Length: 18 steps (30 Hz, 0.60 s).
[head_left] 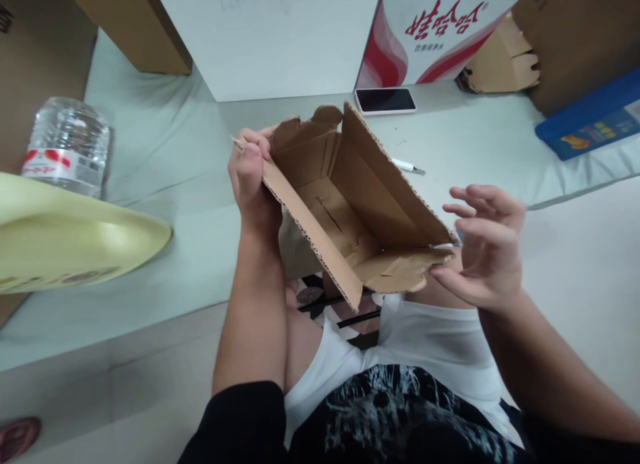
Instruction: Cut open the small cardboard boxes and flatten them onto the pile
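Note:
An open-topped cardboard box is tilted in front of me above my lap, its inside and slotted bottom showing. Its flaps have ragged, torn edges. My left hand is closed around the upper left corner, thumb over the rim and fingers partly out of sight behind the wall. My right hand is beside the lower right corner with its fingers spread. The right thumb is close to a torn flap there; whether it touches I cannot tell.
On the cloth-covered surface lie a phone and a white cutter pen. White boxes stand behind. A large water bottle and a yellow object are at left; a blue box and cut cardboard at right.

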Each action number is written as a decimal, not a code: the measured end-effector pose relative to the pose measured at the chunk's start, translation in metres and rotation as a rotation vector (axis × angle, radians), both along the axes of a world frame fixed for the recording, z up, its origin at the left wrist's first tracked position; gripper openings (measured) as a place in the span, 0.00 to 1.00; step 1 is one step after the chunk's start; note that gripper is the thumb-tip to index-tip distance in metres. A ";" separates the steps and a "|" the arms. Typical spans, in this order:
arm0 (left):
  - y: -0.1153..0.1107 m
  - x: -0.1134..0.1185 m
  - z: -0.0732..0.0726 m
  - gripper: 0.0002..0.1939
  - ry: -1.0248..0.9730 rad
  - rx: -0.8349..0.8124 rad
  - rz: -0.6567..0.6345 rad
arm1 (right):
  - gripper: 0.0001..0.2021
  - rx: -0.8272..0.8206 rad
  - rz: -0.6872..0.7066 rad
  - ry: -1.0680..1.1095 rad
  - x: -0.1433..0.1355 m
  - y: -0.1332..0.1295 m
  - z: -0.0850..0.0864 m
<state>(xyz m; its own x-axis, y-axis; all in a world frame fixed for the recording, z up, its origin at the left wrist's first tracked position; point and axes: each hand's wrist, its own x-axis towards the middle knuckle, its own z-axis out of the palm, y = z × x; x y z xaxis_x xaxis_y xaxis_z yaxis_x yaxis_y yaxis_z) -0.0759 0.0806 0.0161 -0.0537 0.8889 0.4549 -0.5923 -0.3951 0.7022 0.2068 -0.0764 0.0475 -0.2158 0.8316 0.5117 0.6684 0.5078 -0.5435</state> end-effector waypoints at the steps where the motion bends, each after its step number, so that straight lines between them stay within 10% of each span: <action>1: -0.001 0.000 0.000 0.20 0.010 0.000 -0.001 | 0.30 0.064 0.003 0.004 -0.002 0.001 -0.002; 9: -0.010 0.001 0.009 0.30 0.078 -0.069 0.114 | 0.32 0.032 -0.152 0.213 -0.021 0.023 -0.020; 18: -0.004 -0.002 -0.003 0.25 0.221 -0.037 0.197 | 0.06 0.209 -0.197 0.061 -0.020 0.035 -0.008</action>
<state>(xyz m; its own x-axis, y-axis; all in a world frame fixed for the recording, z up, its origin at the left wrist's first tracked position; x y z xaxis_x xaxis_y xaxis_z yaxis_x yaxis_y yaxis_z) -0.0776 0.0766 0.0126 -0.1303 0.8874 0.4422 -0.3382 -0.4590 0.8215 0.1869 -0.0412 0.0397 -0.0246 0.7297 0.6833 0.7343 0.4770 -0.4829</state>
